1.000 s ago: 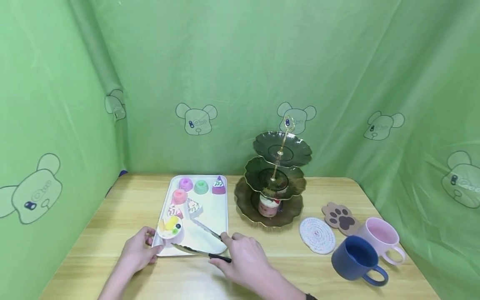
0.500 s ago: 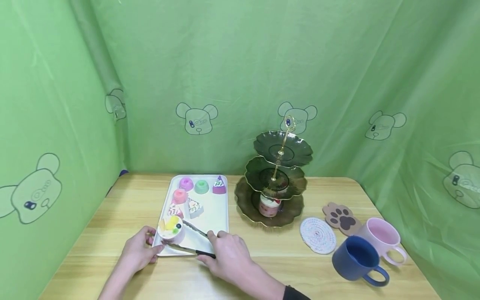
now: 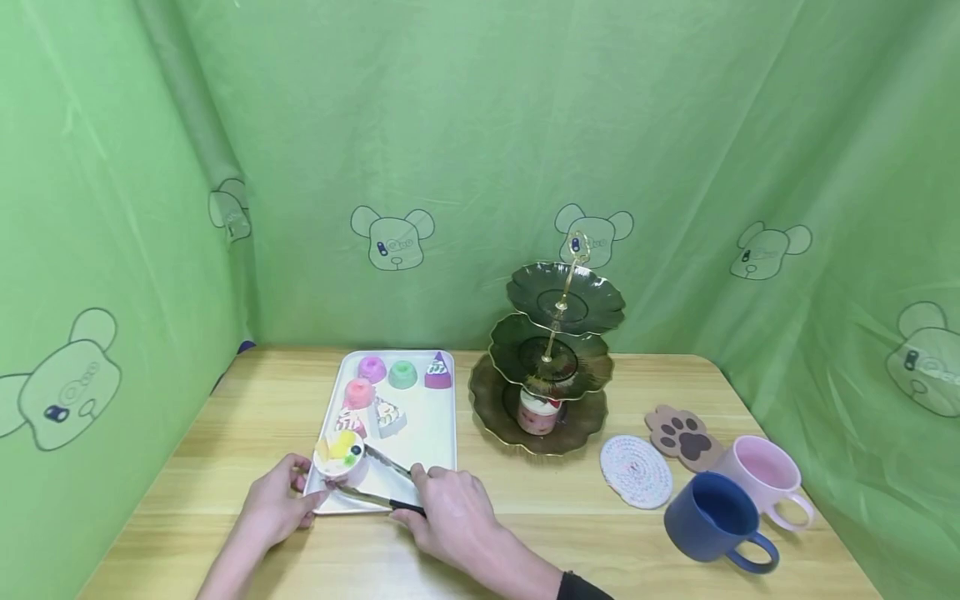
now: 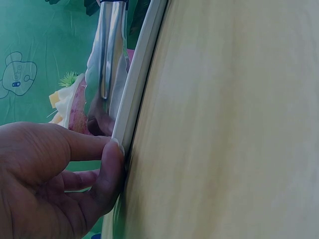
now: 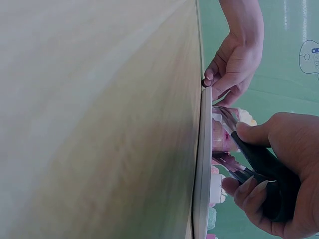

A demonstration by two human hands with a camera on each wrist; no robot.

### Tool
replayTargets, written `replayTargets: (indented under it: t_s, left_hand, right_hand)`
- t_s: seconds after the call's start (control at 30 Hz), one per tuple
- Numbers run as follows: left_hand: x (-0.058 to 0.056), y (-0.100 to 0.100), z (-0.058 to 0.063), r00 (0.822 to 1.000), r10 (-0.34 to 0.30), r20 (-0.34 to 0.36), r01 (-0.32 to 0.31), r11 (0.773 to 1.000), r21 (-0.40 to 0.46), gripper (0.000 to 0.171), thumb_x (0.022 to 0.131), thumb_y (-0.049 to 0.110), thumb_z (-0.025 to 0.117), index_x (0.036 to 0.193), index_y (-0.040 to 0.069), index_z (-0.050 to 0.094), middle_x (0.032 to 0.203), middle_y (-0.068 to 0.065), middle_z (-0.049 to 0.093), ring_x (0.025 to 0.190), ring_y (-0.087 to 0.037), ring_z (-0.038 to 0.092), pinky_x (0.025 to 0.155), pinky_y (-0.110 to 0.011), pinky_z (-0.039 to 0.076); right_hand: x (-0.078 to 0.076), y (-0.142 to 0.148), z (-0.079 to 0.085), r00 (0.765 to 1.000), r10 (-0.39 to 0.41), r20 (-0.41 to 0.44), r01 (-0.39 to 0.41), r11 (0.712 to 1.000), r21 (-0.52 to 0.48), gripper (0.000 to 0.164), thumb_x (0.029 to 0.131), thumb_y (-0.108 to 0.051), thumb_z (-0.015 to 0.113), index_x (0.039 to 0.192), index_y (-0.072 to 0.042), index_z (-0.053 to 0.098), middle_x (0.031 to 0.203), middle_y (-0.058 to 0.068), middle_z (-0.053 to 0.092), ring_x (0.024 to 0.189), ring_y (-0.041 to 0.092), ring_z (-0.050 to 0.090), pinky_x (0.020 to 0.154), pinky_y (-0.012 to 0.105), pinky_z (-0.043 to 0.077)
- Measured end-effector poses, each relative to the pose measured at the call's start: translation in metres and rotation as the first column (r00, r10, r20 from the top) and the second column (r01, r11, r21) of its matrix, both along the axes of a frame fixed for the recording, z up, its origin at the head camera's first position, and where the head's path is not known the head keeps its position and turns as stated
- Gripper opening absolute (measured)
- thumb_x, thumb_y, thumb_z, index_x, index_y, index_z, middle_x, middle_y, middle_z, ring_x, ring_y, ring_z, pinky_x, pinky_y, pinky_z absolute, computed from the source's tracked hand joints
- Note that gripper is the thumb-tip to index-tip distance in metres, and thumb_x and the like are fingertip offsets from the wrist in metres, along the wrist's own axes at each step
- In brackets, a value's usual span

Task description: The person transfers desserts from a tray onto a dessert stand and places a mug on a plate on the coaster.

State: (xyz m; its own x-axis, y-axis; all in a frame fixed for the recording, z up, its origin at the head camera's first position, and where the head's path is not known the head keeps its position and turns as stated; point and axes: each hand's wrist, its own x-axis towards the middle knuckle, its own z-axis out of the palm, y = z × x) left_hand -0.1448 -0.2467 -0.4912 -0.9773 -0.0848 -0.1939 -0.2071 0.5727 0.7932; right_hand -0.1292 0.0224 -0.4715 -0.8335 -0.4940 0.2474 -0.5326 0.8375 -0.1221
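My left hand (image 3: pixel 273 502) pinches the near left corner of a white tray (image 3: pixel 427 442) between thumb and fingers. My right hand (image 3: pixel 453 510) grips the black handles of metal serving tongs (image 5: pixel 259 157). The tongs' two arms reach left over the tray and stand on either side of a dessert cup (image 3: pixel 341 454) topped with yellow, orange, green and dark fruit pieces. In the right wrist view the tong tips lie right at the pinkish side of this cup. The cup stands upright in the tray's near left corner, close to my left fingers.
Behind the cup lie triangular cake slices (image 3: pixel 389 414) and several small round cakes, including a green one (image 3: pixel 402 374). A three-tier stand (image 3: pixel 551 354) holds another dessert cup (image 3: pixel 537 412) on its bottom plate. Farther right are a round coaster (image 3: pixel 636 471), paw coaster (image 3: pixel 682 437), blue mug (image 3: pixel 708 521) and pink mug (image 3: pixel 765 471).
My right hand has moved left, bringing the tongs from the cup's right to either side of it. The tong arms have drawn closer together. My left hand stays at the tray corner.
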Motion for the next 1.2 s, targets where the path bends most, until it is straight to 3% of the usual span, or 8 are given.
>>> replayTargets:
  t_s: [0.4,0.77,0.97,1.2]
  left_hand:
    - [-0.002,0.001,0.001,1.0,-0.002,-0.002,0.002,1.0,-0.015,0.052,0.089,-0.007,0.077,0.133,-0.012,0.049,0.101,-0.019,0.058,0.066,-0.02,0.065,0.054,-0.03,0.066]
    - [-0.003,0.0,0.003,1.0,-0.008,-0.004,0.008,0.999,-0.031,0.054,0.089,-0.004,0.078,0.133,-0.012,0.048,0.102,-0.018,0.058,0.067,-0.02,0.065,0.056,-0.029,0.066]
    - [-0.002,-0.001,0.001,1.0,-0.003,0.005,0.004,1.0,-0.023,0.056,0.089,-0.004,0.078,0.135,-0.013,0.047,0.103,-0.019,0.058,0.068,-0.02,0.066,0.057,-0.029,0.066]
    - [-0.001,0.0,-0.001,1.0,0.0,0.01,0.001,1.0,-0.022,0.055,0.09,-0.004,0.078,0.135,-0.013,0.047,0.102,-0.018,0.058,0.067,-0.019,0.066,0.057,-0.029,0.066]
  right_hand:
    - [0.004,0.018,0.007,1.0,-0.03,-0.005,0.03,0.999,-0.039,0.059,0.094,-0.058,0.074,0.127,-0.009,0.072,0.086,0.002,0.072,0.069,0.018,0.066,0.054,0.03,0.055]
    - [0.014,0.062,0.03,0.99,-0.045,-0.133,0.025,0.989,-0.148,0.049,0.089,-0.047,0.083,0.118,-0.009,0.072,0.081,-0.002,0.068,0.062,0.017,0.061,0.045,0.028,0.044]
    - [0.008,0.089,0.032,0.981,-0.115,-0.158,0.088,0.982,-0.168,0.045,0.088,-0.045,0.085,0.111,-0.01,0.07,0.081,-0.001,0.067,0.066,0.02,0.064,0.044,0.033,0.047]
    - [-0.002,0.121,0.026,0.966,-0.224,-0.128,0.202,0.965,-0.166,0.048,0.089,-0.045,0.084,0.115,-0.007,0.071,0.077,0.002,0.066,0.062,0.025,0.065,0.043,0.036,0.049]
